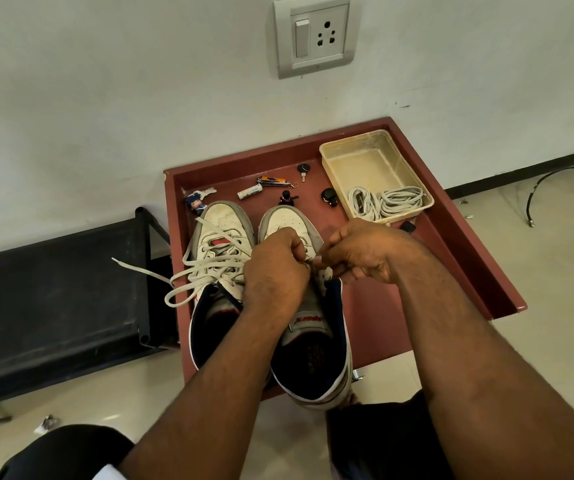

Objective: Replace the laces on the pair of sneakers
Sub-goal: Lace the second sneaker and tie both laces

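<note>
Status: mid-way through unlacing, no new lace in yet as far as I can see.

Both white leather sneakers sit side by side on the dark red metal tray (469, 258), toes to the far side. Left white sneaker (221, 230): its flat off-white lace (188, 271) is pulled loose, looped over the tongue, one end trailing off the tray's left edge. Some of it seems threaded in the far eyelets; can't tell how many.

Right white sneaker (289, 220): both hands are on it over the near eyelets. Left hand (275, 268) is curled, fingers pinching what looks like lace at the eyelet row. Right hand (358, 251) is also curled, thumb and forefinger pinching a short off-white lace end (327, 273). The lace run under the hands is hidden.

Replacement laces: coiled grey-white rope laces (386, 200) lie in the clear plastic tub (354, 147) at the tray's far right, untouched.

Left to do, my read: finish stripping both shoes, then thread the new pair.
</note>
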Demonstrator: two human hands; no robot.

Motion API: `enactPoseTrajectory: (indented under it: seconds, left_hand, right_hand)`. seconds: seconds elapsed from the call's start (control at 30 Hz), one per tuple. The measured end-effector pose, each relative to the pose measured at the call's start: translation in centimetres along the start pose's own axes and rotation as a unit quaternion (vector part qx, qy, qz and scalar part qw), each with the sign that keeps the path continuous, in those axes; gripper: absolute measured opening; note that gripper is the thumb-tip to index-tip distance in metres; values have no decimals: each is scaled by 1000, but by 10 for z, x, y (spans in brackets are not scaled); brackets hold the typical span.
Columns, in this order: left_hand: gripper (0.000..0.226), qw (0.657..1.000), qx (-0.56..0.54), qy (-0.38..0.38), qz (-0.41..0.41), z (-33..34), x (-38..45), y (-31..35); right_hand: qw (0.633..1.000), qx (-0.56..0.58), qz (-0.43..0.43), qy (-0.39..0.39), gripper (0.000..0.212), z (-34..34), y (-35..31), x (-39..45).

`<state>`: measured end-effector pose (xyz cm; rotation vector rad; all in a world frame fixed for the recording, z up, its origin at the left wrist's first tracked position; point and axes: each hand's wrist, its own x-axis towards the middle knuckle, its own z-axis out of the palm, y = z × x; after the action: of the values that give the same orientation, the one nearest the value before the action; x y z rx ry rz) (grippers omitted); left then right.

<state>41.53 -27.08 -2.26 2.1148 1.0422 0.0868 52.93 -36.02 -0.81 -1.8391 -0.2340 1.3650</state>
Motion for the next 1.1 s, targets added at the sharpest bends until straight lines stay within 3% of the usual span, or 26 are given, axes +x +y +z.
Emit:
enactPoseTrajectory:
  seconds: [0.13, 0.3, 0.5, 0.63, 0.77, 0.83, 0.9, 1.0, 1.1]
  left_hand:
    - [26, 999, 32, -4, 12, 2, 0, 1]
    - [27, 999, 35, -13, -5, 3, 1, 0]
    - [27, 997, 76, -4, 21, 5, 2, -1]
    - [31, 994, 100, -10, 34, 9, 4, -4]
    - [38, 994, 92, 4, 52, 7, 4, -5]
    - [38, 993, 98, 8, 58, 4, 2, -5]
    - [35, 994, 97, 3, 52, 3, 3, -5]
    - [34, 994, 98, -5, 39, 5, 5, -7]
    - [37, 995, 96, -10, 29, 8, 6, -9]
  right_hand:
    - [999, -42, -31, -8, 10, -4, 6, 1]
    - [960, -251, -103, 61, 8, -4, 9, 2]
    - [905, -392, 0, 166, 8, -68, 30, -29]
    - [896, -398, -97, 169, 33, -32, 19, -21]
    - [899, -388, -176, 100, 8, 8, 15, 1]
    - [903, -382, -145, 134, 12, -16, 21, -2]
    - [901, -396, -57, 169, 12, -54, 33, -13]
    - [874, -458, 54, 157, 17, -79, 48, -28]
    - [896, -395, -80, 184, 39, -42, 32, -19]
